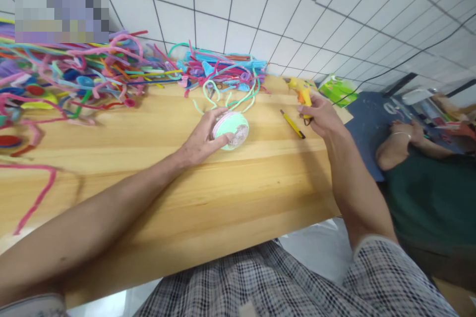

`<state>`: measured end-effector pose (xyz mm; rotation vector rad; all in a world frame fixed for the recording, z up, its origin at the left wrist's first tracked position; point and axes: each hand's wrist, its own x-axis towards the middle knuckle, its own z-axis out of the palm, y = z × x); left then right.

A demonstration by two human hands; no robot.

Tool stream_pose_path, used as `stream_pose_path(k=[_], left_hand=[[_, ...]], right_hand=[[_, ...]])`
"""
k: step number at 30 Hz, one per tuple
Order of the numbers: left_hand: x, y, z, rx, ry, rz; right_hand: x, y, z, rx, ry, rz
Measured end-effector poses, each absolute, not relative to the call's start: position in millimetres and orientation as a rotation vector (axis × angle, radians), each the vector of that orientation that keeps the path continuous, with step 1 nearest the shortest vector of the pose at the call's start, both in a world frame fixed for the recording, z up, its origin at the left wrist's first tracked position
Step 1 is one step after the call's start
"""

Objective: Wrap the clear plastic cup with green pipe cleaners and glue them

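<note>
My left hand (206, 138) is wrapped round a roundish ball (238, 124) covered in mint-green and pale pink strands, with a greyish-white patch showing on its near right side. Out to the right, my right hand (323, 115) grips a yellow hot glue gun (303, 93) above the table. A yellow utility knife (293, 124) lies on the wood between the two hands, nearer the right one. Loose mint-green pipe cleaners (251, 99) curl on the table just beyond the ball.
Heaps of coloured pipe cleaners (223, 67) line the back and left of the wooden table (223, 198). A pink pipe cleaner (44, 195) lies at front left. Behind the glue gun stands a green packet (338, 90). A black cable (401, 67) crosses the right. Another person (427, 193) sits at right.
</note>
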<state>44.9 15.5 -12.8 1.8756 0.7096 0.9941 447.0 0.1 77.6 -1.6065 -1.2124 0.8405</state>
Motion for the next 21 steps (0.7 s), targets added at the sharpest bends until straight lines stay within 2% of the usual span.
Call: stream_pose_path(k=[6, 10, 16, 21], left_hand=[[44, 16, -17, 1.85, 0.679, 1.062], [43, 14, -13, 1.834, 0.672, 1.047], [41, 12, -10, 1.845, 0.706, 1.013], [40, 11, -8, 1.877, 0.697, 1.003]], right_hand=[[402, -45, 87, -1.53, -1.254, 1.059], [381, -56, 81, -1.444, -1.25, 1.067], [373, -66, 81, -1.564, -1.362, 0.934], [367, -74, 85, -1.499, -1.272, 1.229]])
